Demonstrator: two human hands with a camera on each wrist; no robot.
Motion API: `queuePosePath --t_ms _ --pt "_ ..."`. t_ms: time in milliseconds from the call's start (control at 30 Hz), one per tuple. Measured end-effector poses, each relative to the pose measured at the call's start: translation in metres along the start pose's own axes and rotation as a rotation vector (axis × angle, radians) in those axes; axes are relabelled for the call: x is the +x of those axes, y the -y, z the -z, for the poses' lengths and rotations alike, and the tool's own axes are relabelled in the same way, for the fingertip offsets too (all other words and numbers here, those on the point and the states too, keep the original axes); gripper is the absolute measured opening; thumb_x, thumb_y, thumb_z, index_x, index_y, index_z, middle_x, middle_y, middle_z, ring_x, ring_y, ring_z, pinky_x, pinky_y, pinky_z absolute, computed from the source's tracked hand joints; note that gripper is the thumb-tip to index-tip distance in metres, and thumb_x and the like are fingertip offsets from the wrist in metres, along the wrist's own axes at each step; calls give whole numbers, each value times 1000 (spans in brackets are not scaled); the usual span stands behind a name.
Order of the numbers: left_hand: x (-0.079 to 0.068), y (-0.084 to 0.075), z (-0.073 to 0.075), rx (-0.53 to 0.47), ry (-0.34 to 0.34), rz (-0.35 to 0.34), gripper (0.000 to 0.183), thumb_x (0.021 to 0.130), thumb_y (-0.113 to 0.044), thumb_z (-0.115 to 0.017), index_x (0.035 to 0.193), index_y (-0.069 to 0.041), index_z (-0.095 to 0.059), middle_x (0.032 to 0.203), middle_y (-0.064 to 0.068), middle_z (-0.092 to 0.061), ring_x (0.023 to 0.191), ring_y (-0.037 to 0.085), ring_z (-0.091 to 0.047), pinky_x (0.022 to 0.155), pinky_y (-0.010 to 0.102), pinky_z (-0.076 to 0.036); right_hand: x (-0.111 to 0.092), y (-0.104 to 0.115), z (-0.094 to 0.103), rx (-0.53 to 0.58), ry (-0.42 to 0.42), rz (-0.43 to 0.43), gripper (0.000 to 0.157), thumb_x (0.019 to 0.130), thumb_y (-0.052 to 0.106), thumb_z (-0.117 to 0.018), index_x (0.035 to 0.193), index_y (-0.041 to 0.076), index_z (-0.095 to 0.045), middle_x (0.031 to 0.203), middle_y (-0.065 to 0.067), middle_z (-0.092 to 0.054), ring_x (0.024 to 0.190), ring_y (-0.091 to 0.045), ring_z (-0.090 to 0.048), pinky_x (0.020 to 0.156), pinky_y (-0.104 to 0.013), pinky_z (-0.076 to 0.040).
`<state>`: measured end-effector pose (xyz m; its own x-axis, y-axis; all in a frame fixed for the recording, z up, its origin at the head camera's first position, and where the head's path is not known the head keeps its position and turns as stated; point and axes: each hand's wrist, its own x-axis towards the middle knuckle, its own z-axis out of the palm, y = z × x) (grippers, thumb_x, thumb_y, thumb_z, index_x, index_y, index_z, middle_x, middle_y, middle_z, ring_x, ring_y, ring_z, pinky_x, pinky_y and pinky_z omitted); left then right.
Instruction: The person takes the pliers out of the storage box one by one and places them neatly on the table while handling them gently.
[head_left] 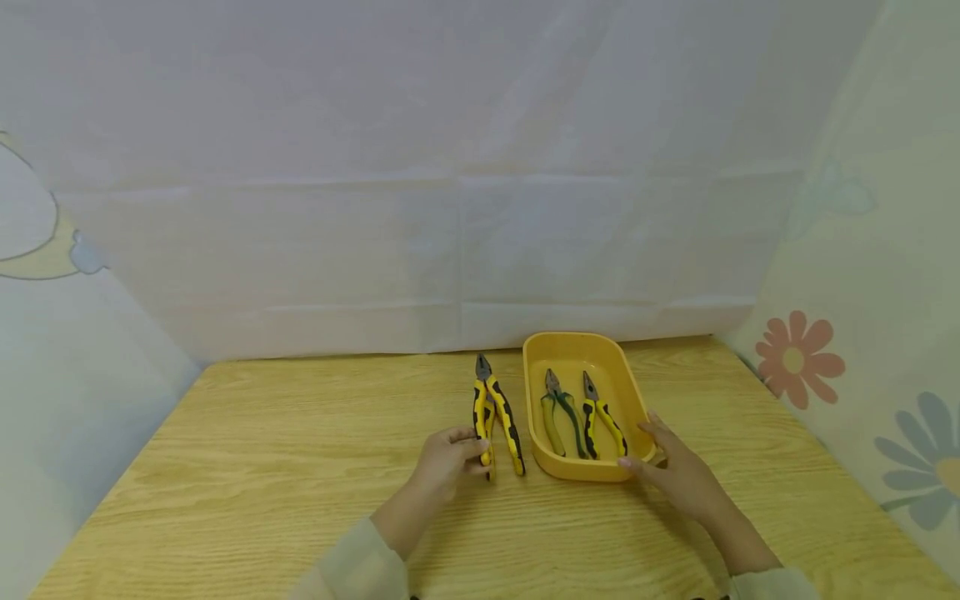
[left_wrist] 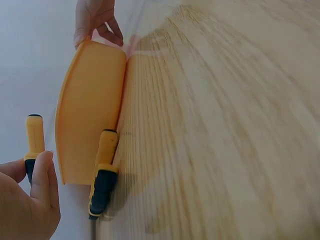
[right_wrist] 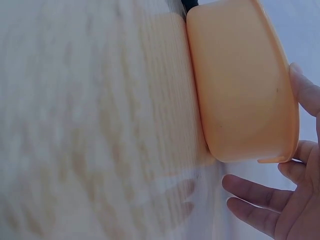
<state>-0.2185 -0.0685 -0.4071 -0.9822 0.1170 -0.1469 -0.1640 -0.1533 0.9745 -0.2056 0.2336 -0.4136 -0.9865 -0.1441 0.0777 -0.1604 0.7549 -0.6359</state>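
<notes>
My left hand (head_left: 444, 458) pinches one handle of a pair of combination pliers (head_left: 507, 421) with yellow and black grips, held left of the yellow tray (head_left: 587, 473). Their grey head points away from me and the handles spread apart. Between them shows another yellow-black handle (head_left: 490, 414), lower down. In the left wrist view, the pinched handle (left_wrist: 35, 132) stands up from the fingers. My right hand (head_left: 684, 479) holds the tray's near right corner, thumb on the front rim and a finger at the right side. The remaining fingers (right_wrist: 255, 192) spread loosely below that corner.
Inside the tray lie pliers with green and yellow handles (head_left: 555, 417) and pliers with yellow and black handles (head_left: 602, 412). The wooden table (head_left: 300, 450) ends at a white backdrop (head_left: 337, 250), with a flower-printed sheet (head_left: 885, 333) on the right.
</notes>
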Motion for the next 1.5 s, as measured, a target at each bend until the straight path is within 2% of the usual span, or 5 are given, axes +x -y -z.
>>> queuePosePath --t_ms 233,467,800,967,1500 --pt "-1 0 11 51 -36 8 44 81 2 -55 116 21 -36 102 29 -50 71 21 -58 68 32 -51 0 -1 1 11 4 -9 74 80 45 -55 132 0 -29 141 -18 -9 89 -27 -51 63 -35 -47" --pt "-4 3 16 70 -54 47 41 81 2 -55 114 20 -38 100 28 -50 75 26 -59 69 32 -51 1 -1 0 32 15 -14 74 80 44 -56 133 1 -28 141 -18 -10 85 -24 -51 57 -28 -44" --pt "-5 4 24 54 -78 88 40 81 3 -56 114 19 -39 100 27 -50 64 18 -58 67 31 -51 0 1 0 28 30 -32 75 80 45 -55 133 1 -26 141 -18 -9 83 -22 -51 56 -28 -43" --pt "-4 5 27 79 -115 100 34 80 3 -56 109 18 -44 91 20 -52 64 17 -58 66 31 -51 0 1 1 33 37 -34 75 80 45 -55 133 1 -26 141 -17 -8 84 -23 -50 56 -28 -43" --pt "-1 13 38 128 -135 90 31 80 5 -56 106 18 -45 86 17 -53 64 16 -56 61 28 -52 1 -1 0 20 29 -33 76 79 46 -55 133 2 -26 141 -17 -8 85 -23 -50 56 -28 -43"
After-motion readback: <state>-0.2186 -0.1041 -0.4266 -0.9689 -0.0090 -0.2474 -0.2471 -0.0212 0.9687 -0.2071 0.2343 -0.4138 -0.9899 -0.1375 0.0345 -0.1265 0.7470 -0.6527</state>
